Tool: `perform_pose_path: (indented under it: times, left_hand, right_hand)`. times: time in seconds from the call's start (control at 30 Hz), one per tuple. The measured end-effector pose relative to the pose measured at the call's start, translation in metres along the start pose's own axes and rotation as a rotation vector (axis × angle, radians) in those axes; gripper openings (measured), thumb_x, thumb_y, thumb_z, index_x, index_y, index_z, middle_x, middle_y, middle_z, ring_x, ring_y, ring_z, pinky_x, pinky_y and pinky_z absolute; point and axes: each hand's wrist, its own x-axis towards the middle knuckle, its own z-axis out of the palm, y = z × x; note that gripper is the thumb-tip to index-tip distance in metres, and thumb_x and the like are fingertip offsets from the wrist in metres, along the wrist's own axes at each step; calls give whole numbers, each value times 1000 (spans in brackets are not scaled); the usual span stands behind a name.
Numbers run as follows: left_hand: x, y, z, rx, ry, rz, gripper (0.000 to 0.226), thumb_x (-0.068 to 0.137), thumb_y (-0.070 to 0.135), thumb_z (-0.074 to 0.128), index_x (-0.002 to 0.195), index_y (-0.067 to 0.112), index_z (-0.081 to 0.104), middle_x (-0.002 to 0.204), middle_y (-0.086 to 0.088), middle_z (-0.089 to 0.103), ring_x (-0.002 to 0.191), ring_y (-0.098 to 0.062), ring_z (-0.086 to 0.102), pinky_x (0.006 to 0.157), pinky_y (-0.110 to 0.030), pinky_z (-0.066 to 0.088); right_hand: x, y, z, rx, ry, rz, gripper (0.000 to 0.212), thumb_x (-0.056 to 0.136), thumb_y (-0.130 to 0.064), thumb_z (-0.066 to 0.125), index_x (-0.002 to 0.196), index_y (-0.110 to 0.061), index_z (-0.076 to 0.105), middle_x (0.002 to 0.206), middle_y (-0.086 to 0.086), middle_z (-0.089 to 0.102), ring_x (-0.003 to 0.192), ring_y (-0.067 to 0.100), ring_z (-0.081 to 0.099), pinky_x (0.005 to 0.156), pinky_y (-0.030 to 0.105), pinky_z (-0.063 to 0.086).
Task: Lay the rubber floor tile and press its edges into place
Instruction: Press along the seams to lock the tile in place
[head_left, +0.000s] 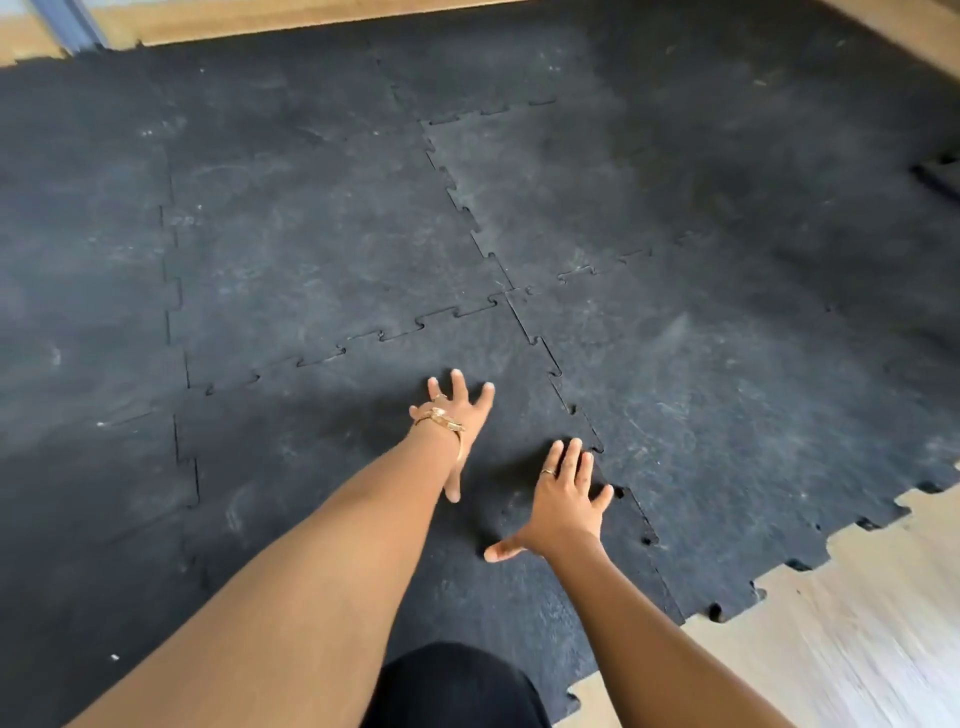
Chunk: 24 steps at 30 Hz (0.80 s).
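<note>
Both arms bare, stretched forward and down. Left hand (453, 421) palm down, fingers spread, thumb angled back toward body; gold bracelet at wrist, ring on finger. Right hand (563, 503) palm down, fingers together pointing forward, thumb splayed left; ring on finger.

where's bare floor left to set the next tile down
Bare wood floor lies at lower right, bordered by the toothed edges of the laid rubber tiles. A thin wood strip runs along the far edge. Both hands, left hand and right hand, crowd the near seam.
</note>
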Motion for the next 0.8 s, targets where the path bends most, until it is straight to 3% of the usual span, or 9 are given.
perform_pose_path:
  times: [0.17, 0.33, 0.47, 0.53, 0.67, 0.8]
  left_hand:
    - [6, 3, -7, 23, -89, 11, 156, 44, 29, 96, 146, 33, -22, 153, -15, -29, 141, -47, -11, 106, -63, 28]
    - [-2, 3, -40, 109, -151, 11, 147, 49, 48, 91, 147, 35, -18, 157, -14, -19, 142, -43, 16, 104, -51, 36]
    - [-17, 12, -4, -66, -59, -57, 154, 47, 35, 94, 144, 37, -25, 152, -9, -34, 142, -44, -12, 107, -61, 29]
    - [-22, 21, 12, -153, -19, -76, 152, 50, 27, 94, 145, 33, -24, 151, -11, -36, 141, -46, -16, 109, -65, 20]
    - [-28, 66, 35, 25, 42, 129, 160, 38, 42, 95, 147, 23, -21, 153, -15, -28, 141, -41, -19, 113, -59, 8]
    - [-20, 99, 47, 220, 136, 301, 158, 40, 34, 96, 148, 13, -18, 157, -15, -20, 144, -30, -18, 117, -50, -1]
  right_hand:
    - [0, -2, -4, 14, 4, 1, 165, 43, -69, 84, 147, -3, -26, 158, 13, -26, 147, 34, -19, 115, 61, 6]
    - [-14, 15, -8, 132, 24, 26, 152, 55, -53, 88, 150, -3, -19, 160, 10, -22, 148, 29, -16, 119, 52, 4]
    - [-53, 35, 27, 107, -9, 181, 151, 58, -55, 85, 145, 4, -24, 157, 21, -24, 148, 33, -14, 119, 49, 10]
    - [-60, 33, 36, 87, 23, 194, 149, 61, -55, 84, 143, 4, -27, 157, 24, -21, 148, 36, -11, 120, 49, 11]
    - [-49, 34, 33, 76, 34, 176, 152, 54, -53, 88, 145, 10, -17, 156, 30, -14, 147, 41, -7, 121, 45, 4]
    - [-48, 51, 44, 188, 45, 129, 158, 47, -59, 87, 148, 4, -17, 159, 21, -17, 148, 34, -13, 120, 43, 2]
